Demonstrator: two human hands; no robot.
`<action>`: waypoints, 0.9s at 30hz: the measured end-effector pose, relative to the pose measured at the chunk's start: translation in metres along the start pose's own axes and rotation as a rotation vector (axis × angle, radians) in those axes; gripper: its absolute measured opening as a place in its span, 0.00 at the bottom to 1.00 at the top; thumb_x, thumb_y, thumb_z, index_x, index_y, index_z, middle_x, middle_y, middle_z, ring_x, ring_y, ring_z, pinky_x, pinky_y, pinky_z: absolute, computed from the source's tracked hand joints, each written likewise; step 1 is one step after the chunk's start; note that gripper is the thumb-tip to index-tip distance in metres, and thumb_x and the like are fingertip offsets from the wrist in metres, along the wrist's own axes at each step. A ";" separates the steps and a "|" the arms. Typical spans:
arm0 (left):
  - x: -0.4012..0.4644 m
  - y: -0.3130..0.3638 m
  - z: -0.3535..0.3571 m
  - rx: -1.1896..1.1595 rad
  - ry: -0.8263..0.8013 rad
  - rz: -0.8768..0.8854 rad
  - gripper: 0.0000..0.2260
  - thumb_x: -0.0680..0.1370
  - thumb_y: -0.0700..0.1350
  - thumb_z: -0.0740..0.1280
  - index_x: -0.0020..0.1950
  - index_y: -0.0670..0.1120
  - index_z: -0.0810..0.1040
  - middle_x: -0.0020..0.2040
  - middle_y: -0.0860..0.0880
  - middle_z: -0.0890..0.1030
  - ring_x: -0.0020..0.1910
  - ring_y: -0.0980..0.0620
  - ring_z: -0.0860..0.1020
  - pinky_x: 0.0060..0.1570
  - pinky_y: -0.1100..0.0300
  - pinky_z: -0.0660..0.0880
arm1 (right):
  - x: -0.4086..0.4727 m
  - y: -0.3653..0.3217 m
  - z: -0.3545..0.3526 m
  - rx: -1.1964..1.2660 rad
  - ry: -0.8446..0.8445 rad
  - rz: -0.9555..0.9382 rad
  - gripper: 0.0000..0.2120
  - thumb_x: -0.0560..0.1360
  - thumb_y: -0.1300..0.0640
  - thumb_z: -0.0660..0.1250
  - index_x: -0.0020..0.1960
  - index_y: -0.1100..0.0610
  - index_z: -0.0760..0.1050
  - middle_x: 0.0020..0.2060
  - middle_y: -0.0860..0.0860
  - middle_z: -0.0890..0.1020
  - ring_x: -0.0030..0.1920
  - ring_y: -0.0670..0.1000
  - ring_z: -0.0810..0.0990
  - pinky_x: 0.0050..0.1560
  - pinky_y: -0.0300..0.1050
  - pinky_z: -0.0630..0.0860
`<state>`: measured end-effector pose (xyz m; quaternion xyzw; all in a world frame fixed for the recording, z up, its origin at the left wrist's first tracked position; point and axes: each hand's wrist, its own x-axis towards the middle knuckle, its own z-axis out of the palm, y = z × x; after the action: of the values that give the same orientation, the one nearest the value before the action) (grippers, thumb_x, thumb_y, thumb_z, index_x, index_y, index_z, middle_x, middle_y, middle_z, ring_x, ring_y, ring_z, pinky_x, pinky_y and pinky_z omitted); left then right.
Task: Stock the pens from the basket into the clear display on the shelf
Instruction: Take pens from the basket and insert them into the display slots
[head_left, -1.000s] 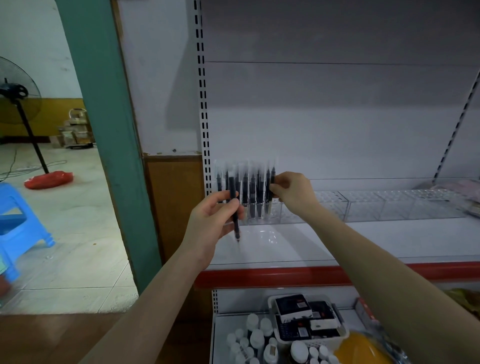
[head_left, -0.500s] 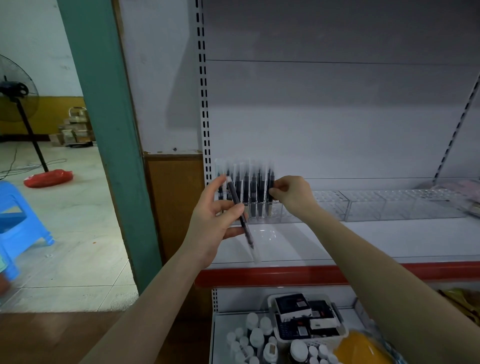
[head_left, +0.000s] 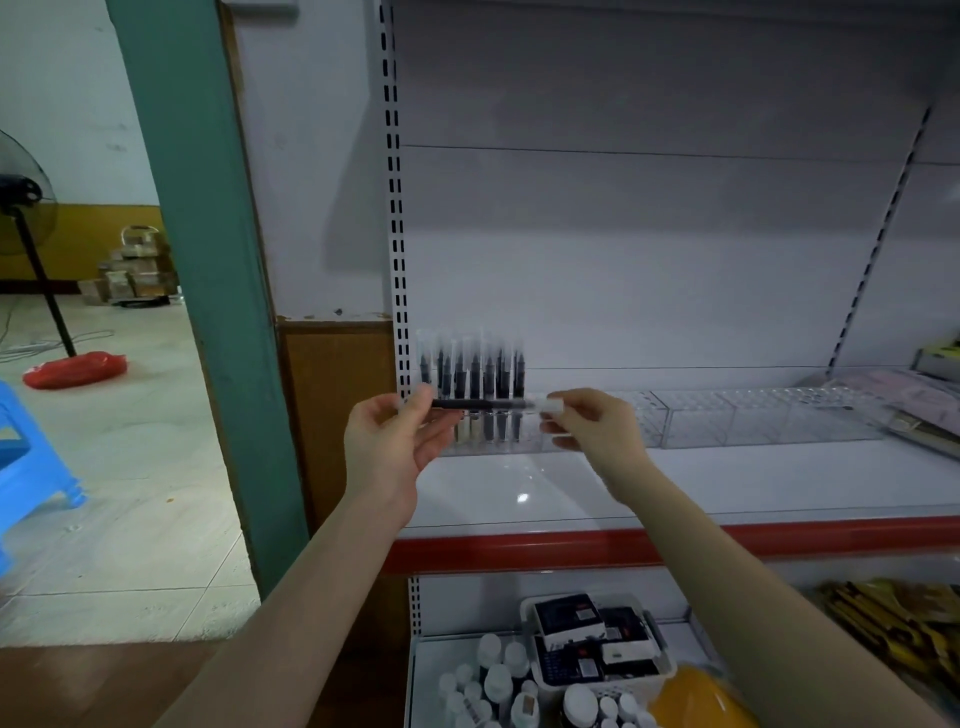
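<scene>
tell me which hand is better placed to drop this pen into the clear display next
Right, probably. The right hand pinches the pen by its clear cap end, nearest the clear display's unfilled slots; the left hand holds the other end.

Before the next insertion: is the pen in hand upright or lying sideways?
Sideways. The pen lies level between the left hand and right hand, each pinching one end, in front of the clear display.

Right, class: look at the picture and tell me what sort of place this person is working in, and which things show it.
Probably a small stationery shop. A slotted metal rack holds a white shelf with a red edge, pens stand in a clear display, and a basket of boxed goods sits below.
</scene>
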<state>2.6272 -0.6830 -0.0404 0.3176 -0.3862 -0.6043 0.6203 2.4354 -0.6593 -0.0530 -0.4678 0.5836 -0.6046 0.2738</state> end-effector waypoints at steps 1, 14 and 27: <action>-0.001 -0.001 0.002 -0.041 0.014 -0.020 0.08 0.75 0.41 0.68 0.50 0.44 0.69 0.48 0.41 0.82 0.40 0.48 0.84 0.40 0.59 0.81 | -0.010 -0.001 -0.001 0.061 -0.043 0.016 0.07 0.76 0.65 0.65 0.53 0.63 0.77 0.43 0.55 0.83 0.40 0.48 0.82 0.41 0.37 0.80; -0.030 -0.022 0.034 0.176 -0.070 0.045 0.09 0.75 0.39 0.69 0.47 0.46 0.69 0.47 0.42 0.82 0.43 0.50 0.83 0.45 0.59 0.80 | -0.038 -0.025 0.011 0.793 0.013 0.145 0.11 0.76 0.61 0.65 0.57 0.63 0.73 0.42 0.54 0.82 0.41 0.49 0.83 0.40 0.37 0.80; -0.015 -0.065 0.008 1.640 -0.510 0.327 0.29 0.74 0.65 0.60 0.70 0.50 0.67 0.71 0.52 0.69 0.70 0.52 0.65 0.71 0.46 0.56 | 0.005 -0.029 -0.009 0.126 0.254 -0.118 0.03 0.77 0.61 0.64 0.51 0.57 0.74 0.39 0.50 0.80 0.43 0.50 0.81 0.45 0.41 0.79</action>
<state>2.5883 -0.6716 -0.0941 0.4593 -0.8670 -0.0920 0.1698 2.4319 -0.6553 -0.0228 -0.4030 0.5460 -0.7094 0.1903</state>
